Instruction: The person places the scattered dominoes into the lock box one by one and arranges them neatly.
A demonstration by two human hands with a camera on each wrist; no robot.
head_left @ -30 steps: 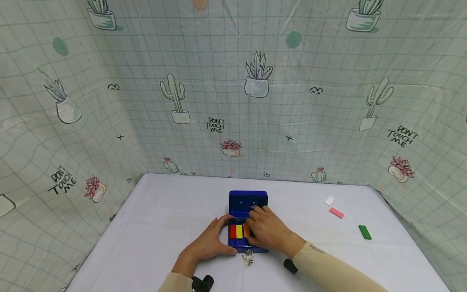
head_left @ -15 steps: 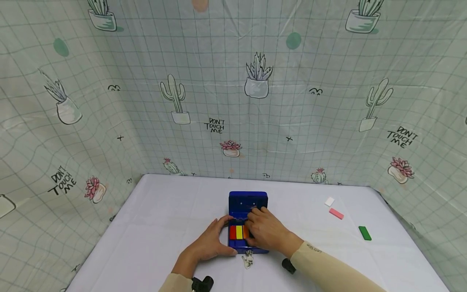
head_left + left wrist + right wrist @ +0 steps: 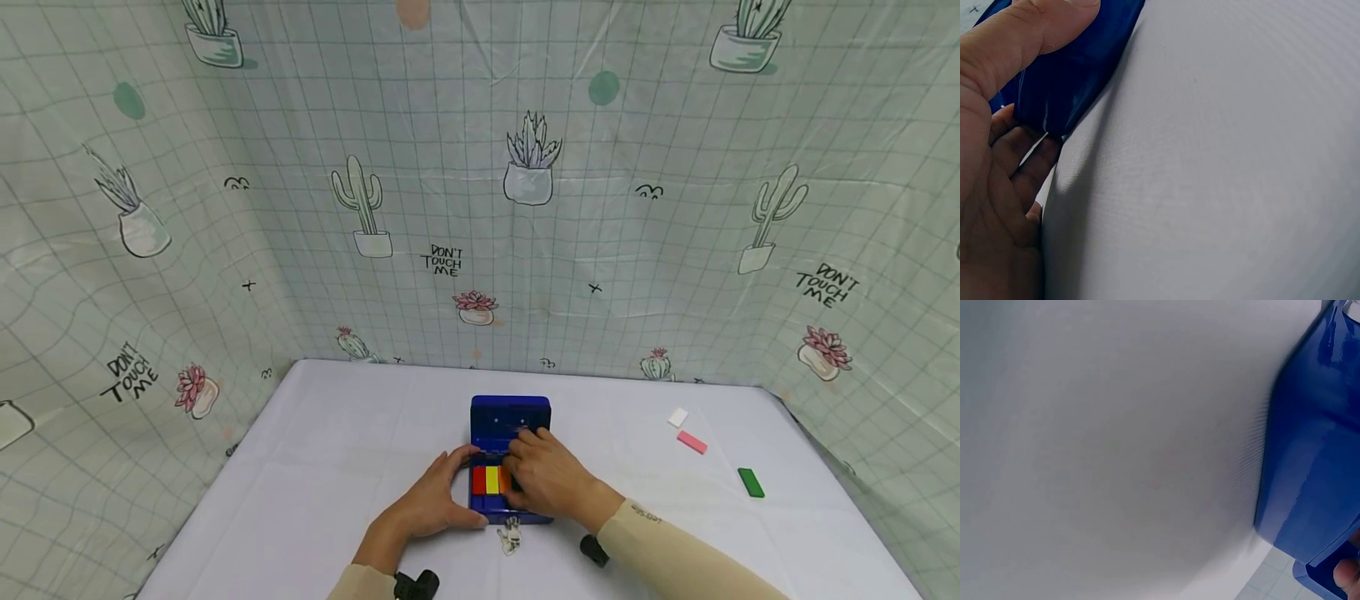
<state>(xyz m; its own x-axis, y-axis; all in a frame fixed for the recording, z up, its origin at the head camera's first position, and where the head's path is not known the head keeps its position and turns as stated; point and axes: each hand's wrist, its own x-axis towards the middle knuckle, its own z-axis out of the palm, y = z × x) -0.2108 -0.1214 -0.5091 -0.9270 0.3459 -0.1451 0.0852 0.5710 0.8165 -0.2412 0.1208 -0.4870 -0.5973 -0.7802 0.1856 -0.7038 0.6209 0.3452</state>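
In the head view a small blue box (image 3: 510,408) stands with its lid raised. Red (image 3: 478,481), yellow (image 3: 492,481) and orange (image 3: 505,479) blocks lie side by side inside. My left hand (image 3: 423,504) grips the box's left side, thumb at the front corner and fingers at the back; the left wrist view shows this hand (image 3: 991,187) against the blue wall (image 3: 1066,75). Curled over the box's right part, my right hand (image 3: 551,479) pinches the orange block, its fingertips partly hidden. The right wrist view shows mostly the box's outer side (image 3: 1310,469).
Keys (image 3: 511,536) hang at the box's front on the white table (image 3: 337,442). To the right lie a white piece (image 3: 678,417), a pink piece (image 3: 692,442) and a green block (image 3: 751,482). A patterned cloth (image 3: 450,200) stands behind and at the sides.
The head view has shifted slightly, so everything appears a little lower. My right hand has moved very slightly left over the box; my left hand keeps its grip.
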